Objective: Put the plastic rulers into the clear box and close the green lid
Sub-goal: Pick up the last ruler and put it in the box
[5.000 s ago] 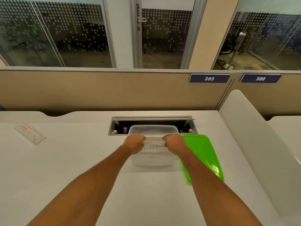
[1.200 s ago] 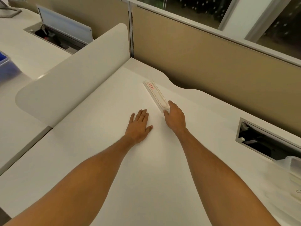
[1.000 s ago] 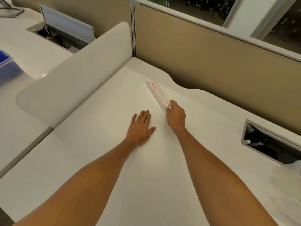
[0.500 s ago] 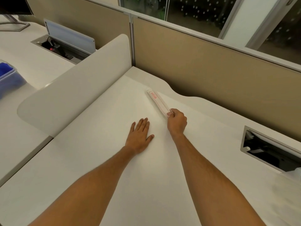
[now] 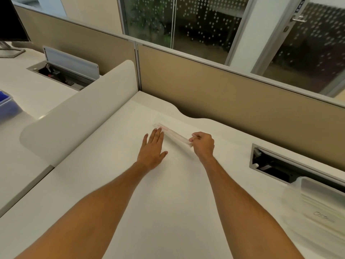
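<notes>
The clear plastic rulers (image 5: 172, 134), with a red mark at the far end, are lifted at their near end off the white desk (image 5: 130, 184). My right hand (image 5: 203, 144) pinches that near end between thumb and fingers. My left hand (image 5: 153, 148) lies flat on the desk with straight fingers, its fingertips beside the rulers' far end. The clear box (image 5: 317, 200) stands blurred at the right edge of the view. The green lid is out of view.
An open cable tray (image 5: 276, 169) is sunk in the desk just behind the box. A curved white divider (image 5: 84, 113) bounds the desk on the left, a beige partition (image 5: 224, 94) at the back. The neighbouring desk has a blue bin (image 5: 7, 107).
My right hand has gripped the rulers' near end and raised and swung it to the right. My left hand slid forward toward the rulers' far end. The view turned right, showing the box.
</notes>
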